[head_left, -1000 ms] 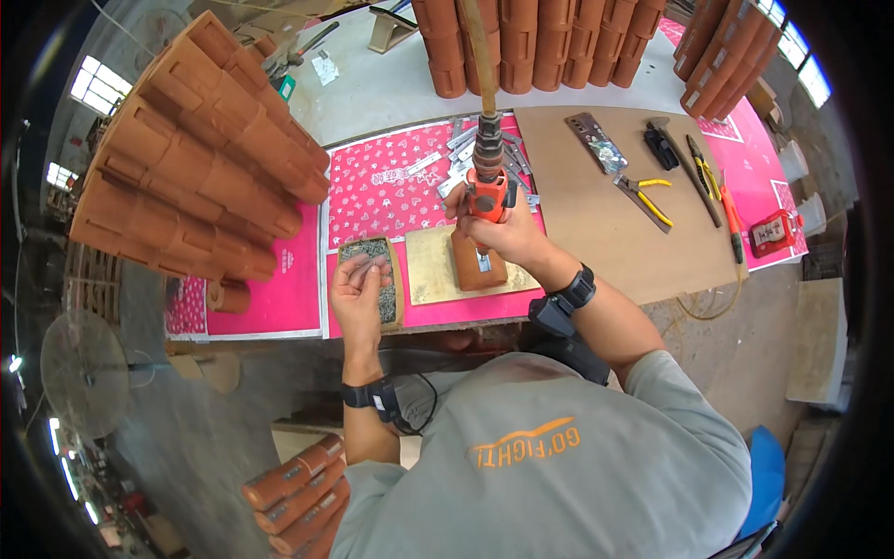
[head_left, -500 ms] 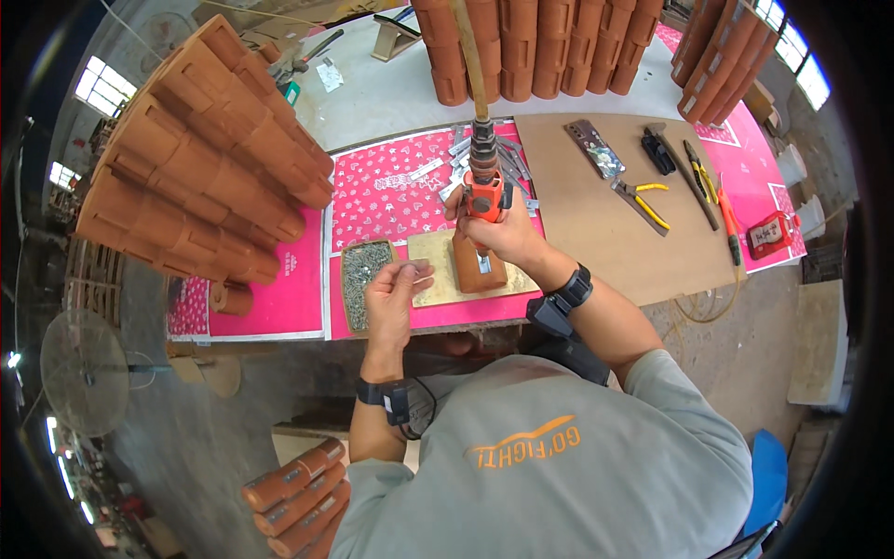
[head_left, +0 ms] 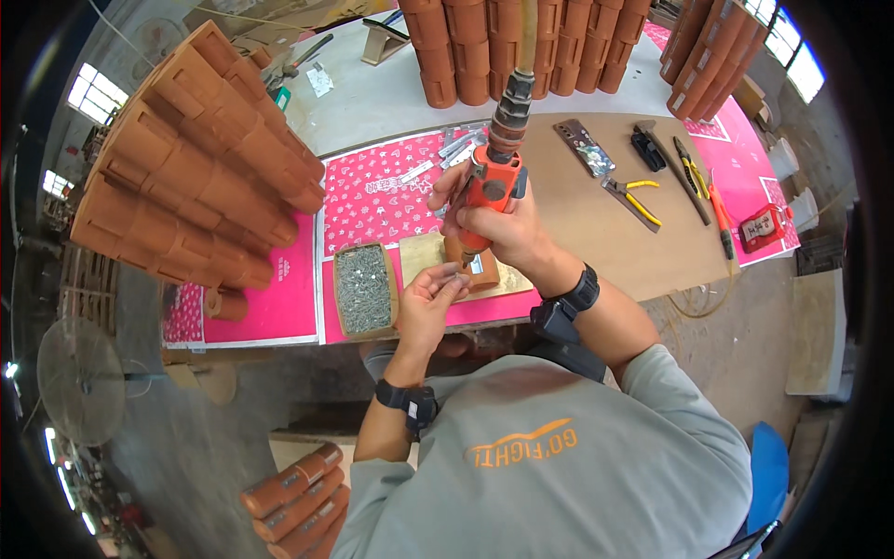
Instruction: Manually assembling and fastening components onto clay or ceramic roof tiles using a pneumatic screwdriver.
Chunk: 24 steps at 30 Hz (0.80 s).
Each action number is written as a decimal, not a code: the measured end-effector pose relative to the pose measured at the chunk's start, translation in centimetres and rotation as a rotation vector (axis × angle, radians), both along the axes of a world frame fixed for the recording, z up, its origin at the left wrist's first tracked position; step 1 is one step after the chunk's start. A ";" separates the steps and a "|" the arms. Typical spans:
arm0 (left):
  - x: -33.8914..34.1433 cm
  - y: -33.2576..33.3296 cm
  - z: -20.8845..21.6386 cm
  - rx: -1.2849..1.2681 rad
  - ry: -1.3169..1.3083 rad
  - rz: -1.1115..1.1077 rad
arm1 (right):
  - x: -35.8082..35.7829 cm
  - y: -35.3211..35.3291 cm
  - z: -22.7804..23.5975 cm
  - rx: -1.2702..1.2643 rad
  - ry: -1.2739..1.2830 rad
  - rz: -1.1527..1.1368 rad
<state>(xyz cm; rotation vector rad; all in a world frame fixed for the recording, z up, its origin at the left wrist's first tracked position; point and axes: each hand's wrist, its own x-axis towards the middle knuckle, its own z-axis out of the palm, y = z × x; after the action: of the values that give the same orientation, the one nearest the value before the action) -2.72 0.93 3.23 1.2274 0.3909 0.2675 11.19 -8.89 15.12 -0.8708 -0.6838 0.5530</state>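
My right hand [head_left: 510, 228] is wrapped round an orange-red air screwdriver [head_left: 490, 184], held with its tip down and its hose rising from the top. Under the tip sits an orange-brown clay-coloured piece [head_left: 486, 273] with a small metal plate on it, partly hidden by my hands. It rests on a pale board [head_left: 421, 253]. My left hand [head_left: 428, 306] is closed in a pinch right beside the screwdriver's tip; what its fingertips hold is too small to make out. Left of it stands a box of small grey metal screws [head_left: 365, 287].
Tall stacks of orange-brown ribbed pieces [head_left: 200, 158] stand at the left, with more [head_left: 489, 56] at the back. Metal strips [head_left: 458, 147] lie behind the screwdriver. On brown cardboard at the right are a phone [head_left: 584, 149], yellow-handled pliers [head_left: 643, 196], a hammer [head_left: 684, 177] and a red packet [head_left: 764, 228].
My left hand has moved right, from beside the screw box to the screwdriver's tip. The screwdriver has risen off the piece and now tilts, its hose end leaning right.
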 end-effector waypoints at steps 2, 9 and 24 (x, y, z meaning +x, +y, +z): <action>0.0 -0.2 -0.1 0.011 0.010 0.000 | -0.1 0.1 -0.3 0.019 0.021 -0.007; 0.0 -0.8 -0.7 0.010 -0.016 0.006 | -0.1 0.0 -0.8 -0.001 0.004 -0.029; 0.4 -1.3 -1.0 0.201 -0.025 0.027 | -0.5 -0.9 -0.2 -0.065 -0.005 -0.064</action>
<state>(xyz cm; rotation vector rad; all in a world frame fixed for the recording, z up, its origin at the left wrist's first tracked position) -2.31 -0.34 2.25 1.4152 0.3652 0.3518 10.71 -9.76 14.96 -0.9522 -0.6427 0.5186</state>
